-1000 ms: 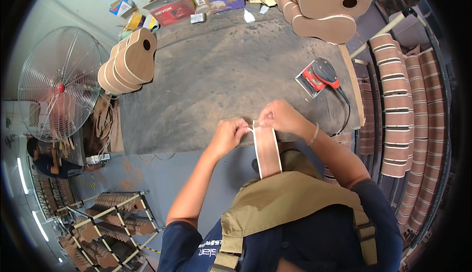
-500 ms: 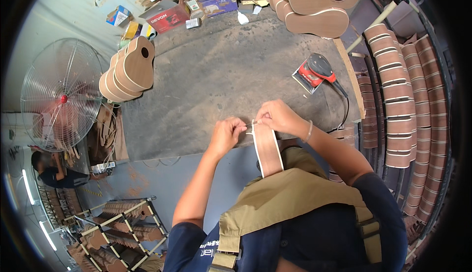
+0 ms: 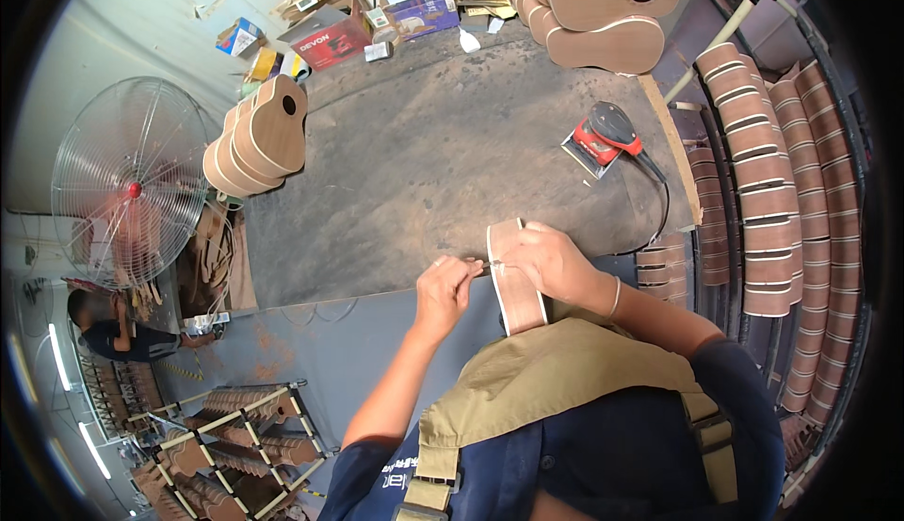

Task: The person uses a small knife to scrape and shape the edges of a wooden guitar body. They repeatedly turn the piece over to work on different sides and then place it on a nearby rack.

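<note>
Head view: right hand [image 3: 546,260] grips a brown, white-edged, band-shaped wooden piece [image 3: 519,302] at the near edge of the dark flat worktable [image 3: 414,158]; left hand [image 3: 446,287] pinches a thin dark object [image 3: 486,264]. Edge work seems underway, next wanting steady support.

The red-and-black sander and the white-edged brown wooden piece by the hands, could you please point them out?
Red-and-black sander [image 3: 610,127]: head view, on its black top.
White-edged brown wooden piece [image 3: 520,301]: head view, on its brown face.

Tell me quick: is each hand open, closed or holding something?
Left hand: closed, pinching a thin thing too small to identify.
Right hand: fingers bent against the wooden body; grip unclear.
</note>
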Available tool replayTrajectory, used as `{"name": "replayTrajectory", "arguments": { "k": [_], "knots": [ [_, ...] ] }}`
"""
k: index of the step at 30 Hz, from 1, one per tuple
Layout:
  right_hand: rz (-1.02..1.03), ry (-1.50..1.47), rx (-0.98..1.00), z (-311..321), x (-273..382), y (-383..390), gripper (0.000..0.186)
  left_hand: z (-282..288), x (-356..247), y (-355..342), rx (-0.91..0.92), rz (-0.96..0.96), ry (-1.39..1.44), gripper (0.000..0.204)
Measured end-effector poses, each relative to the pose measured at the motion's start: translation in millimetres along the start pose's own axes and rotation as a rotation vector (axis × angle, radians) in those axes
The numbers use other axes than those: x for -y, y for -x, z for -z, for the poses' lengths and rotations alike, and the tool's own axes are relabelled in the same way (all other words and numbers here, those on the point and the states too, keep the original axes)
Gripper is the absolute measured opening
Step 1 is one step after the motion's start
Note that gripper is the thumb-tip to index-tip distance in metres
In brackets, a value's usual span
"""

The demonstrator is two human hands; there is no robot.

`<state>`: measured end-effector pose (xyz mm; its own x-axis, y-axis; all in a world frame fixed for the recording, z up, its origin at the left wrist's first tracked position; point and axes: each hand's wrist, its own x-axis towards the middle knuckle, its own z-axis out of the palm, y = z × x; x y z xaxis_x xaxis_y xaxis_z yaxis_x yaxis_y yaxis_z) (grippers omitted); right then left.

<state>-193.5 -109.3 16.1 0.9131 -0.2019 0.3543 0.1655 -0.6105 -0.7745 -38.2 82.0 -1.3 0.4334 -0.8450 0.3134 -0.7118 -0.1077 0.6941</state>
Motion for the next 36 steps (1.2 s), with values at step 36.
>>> {"name": "replayTrajectory", "arguments": {
  "k": [36],
  "knots": [
    [-0.307, 0.064, -0.065, 12, -35, -14, 0.022, -21, 22, -69, 0.213, 0.059, 0.102, 0.004]
  ]
}}
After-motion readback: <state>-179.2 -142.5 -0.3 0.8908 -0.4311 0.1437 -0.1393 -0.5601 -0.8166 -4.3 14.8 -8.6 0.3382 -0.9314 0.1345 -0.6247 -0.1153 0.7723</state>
